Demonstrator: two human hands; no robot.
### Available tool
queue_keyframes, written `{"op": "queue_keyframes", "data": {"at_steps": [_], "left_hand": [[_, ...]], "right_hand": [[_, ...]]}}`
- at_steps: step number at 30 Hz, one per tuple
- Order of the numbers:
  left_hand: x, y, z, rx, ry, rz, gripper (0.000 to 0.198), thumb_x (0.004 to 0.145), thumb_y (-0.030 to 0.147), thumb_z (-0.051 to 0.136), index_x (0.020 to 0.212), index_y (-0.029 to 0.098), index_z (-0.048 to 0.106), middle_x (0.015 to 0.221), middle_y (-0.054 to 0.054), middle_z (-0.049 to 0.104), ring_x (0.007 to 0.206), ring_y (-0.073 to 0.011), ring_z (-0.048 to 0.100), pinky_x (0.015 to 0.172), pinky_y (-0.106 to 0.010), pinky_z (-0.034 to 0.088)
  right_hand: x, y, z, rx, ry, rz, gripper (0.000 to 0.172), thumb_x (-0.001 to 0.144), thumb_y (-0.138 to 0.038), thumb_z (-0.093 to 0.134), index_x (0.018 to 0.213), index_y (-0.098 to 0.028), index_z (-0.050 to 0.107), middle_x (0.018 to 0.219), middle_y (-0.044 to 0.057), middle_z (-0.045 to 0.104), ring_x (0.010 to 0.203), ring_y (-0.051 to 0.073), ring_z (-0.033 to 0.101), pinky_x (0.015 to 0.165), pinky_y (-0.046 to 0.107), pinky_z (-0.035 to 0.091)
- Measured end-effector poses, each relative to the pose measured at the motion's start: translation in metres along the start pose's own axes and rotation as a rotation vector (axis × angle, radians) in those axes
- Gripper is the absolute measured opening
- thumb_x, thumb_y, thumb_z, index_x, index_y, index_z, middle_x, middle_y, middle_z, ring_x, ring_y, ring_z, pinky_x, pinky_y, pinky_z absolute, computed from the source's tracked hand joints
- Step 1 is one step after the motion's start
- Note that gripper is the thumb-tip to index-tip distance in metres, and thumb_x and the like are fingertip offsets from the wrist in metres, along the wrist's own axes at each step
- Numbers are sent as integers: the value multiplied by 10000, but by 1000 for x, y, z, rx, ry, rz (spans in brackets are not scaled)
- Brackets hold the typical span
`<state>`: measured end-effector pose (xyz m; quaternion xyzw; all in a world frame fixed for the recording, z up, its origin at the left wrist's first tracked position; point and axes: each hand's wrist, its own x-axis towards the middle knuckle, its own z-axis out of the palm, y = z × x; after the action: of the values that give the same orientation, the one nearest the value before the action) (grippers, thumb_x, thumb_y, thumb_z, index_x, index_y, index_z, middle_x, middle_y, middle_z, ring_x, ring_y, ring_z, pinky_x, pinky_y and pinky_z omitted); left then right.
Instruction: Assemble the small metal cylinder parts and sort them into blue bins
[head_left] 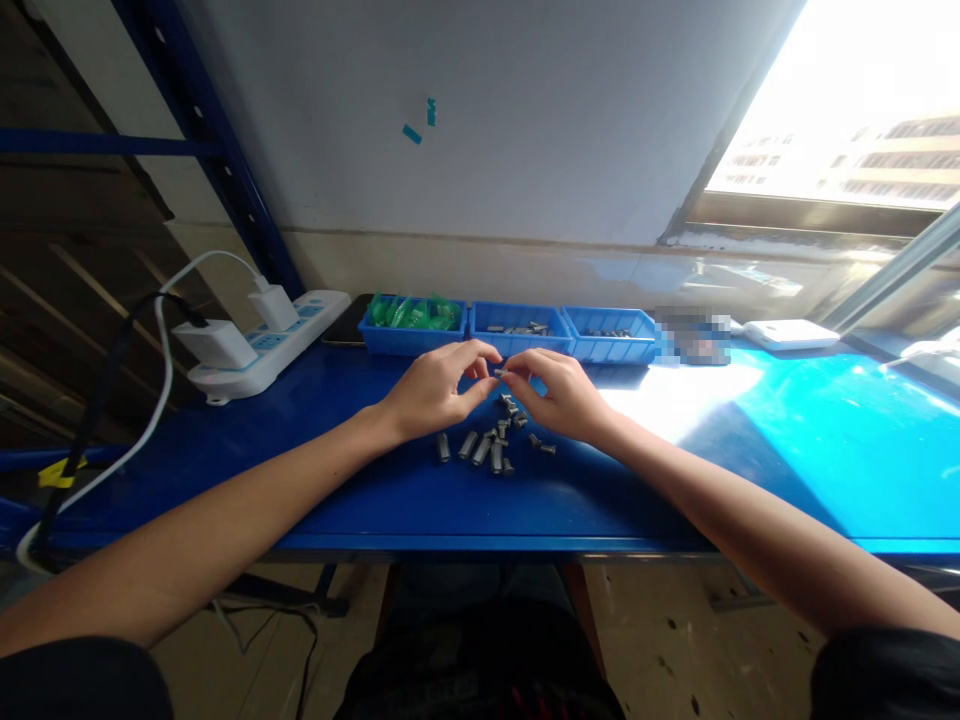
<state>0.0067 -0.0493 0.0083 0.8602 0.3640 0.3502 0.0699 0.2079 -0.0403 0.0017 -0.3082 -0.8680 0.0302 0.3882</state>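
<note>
My left hand [439,388] and my right hand [559,392] meet at the fingertips just above the blue tabletop. Between them is a small metal part [500,373], too small to name surely. The thumb and index finger of my right hand pinch it. My left thumb lies against its other end, with the left index finger raised and the other fingers curled. Below the hands lie several loose cylindrical metal sleeves [481,450] and several short screws [549,449] with wide heads.
Along the wall stand blue bins: one with green plastic bags [416,313], a middle bin [517,342] and a right bin [611,350] with small metal parts. A power strip [277,340] with plugged chargers is at left. A white device [791,334] lies at right.
</note>
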Motion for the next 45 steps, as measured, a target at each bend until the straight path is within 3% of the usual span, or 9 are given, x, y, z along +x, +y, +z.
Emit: {"op": "queue_keyframes", "data": {"at_steps": [6,12,18,20,23,28,31,38,45], "left_hand": [[0,2,0,33,47,61,148,895,292,535,962,179,604,846,-22,648,813,-144,610,781,-266,461],[1,3,-3,68,20,54,235,925,345,480,898,168,632,842,-41,669,816,-167,602,768,-286,447],[2,-1,-1,67,-100,17,315,955,372,408,989,184,659,951,-55,688,912,-190,599,835,-309,451],[2,-4,0,81,-209,28,306,952,346,421,1100,203,648,1047,-61,677,988,-201,583,881,-323,446],[3,-7,3,103,-355,69,304,924,279,480,1183,241,635,1133,-64,648,1038,-205,566,901,-327,442],[6,-6,3,127,-355,46,197,872,248,548,1003,219,692,1018,-55,682,976,-206,582,844,-318,462],[6,-7,1,112,-315,17,149,850,236,554,944,195,662,947,-53,690,928,-202,595,808,-313,475],[4,-6,0,-124,-86,-133,137,855,300,553,932,187,554,904,-24,663,828,-154,636,710,-258,489],[2,3,2,-210,-52,-154,173,872,352,538,916,184,539,868,-15,651,782,-144,637,607,-222,462]], "right_hand": [[0,-1,-2,-11,-29,22,175,921,-288,483,852,-184,604,739,35,643,671,148,580,637,259,422],[-2,-1,-2,-98,-10,-51,242,871,-341,575,1065,-196,562,799,30,641,745,169,603,707,283,448],[5,-1,-17,-174,18,-157,134,894,-303,525,927,-203,608,794,44,650,745,179,597,718,310,450],[9,10,-31,-219,110,-88,148,887,-314,526,918,-203,618,795,51,642,746,186,595,716,319,455],[11,44,-54,-368,309,159,195,881,-346,514,962,-205,621,815,70,634,778,216,592,725,355,460],[2,91,-67,-525,325,362,309,815,-369,573,1062,-189,616,871,106,644,827,271,580,719,412,465],[2,77,-53,-443,227,291,239,833,-358,568,1000,-202,636,838,75,647,777,242,586,715,383,465],[4,2,-9,-283,-162,-65,195,879,-325,561,1010,-196,626,892,62,662,843,217,578,749,330,429],[-1,-6,-6,-356,-153,-135,180,925,-285,480,950,-183,626,849,73,651,785,202,556,713,320,387]]}}
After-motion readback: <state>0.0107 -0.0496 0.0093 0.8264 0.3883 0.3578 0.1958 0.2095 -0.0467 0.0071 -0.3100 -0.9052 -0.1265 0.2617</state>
